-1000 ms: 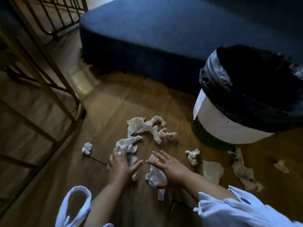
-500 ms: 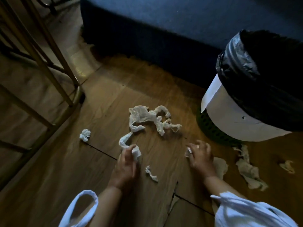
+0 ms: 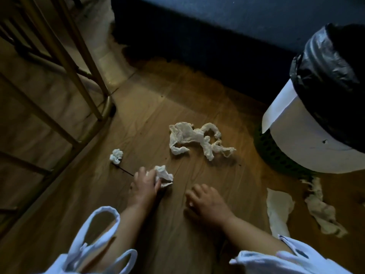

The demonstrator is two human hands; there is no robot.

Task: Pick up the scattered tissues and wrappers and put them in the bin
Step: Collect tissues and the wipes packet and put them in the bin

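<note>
My left hand (image 3: 143,187) is closed on a crumpled white tissue (image 3: 164,175), low over the wooden floor. To its right, my right hand (image 3: 207,202) rests on the floor with fingers curled over a small white scrap that barely shows. A long twisted tissue (image 3: 197,139) lies ahead of both hands. A small tissue ball (image 3: 116,156) lies to the left. A flat tissue (image 3: 278,210) and a crumpled one (image 3: 320,210) lie to the right, below the bin. The bin (image 3: 306,147), white with a black liner, stands at the right.
A dark blue bed base (image 3: 217,42) runs across the back. A gold metal frame (image 3: 65,56) stands on the left, its foot close to the tissue ball. White fabric loops (image 3: 94,234) hang at the bottom left.
My right hand has left the spot near the bin and come down left, over the small scrap. My left hand has bunched its tissue tighter. The view has tilted down and closer.
</note>
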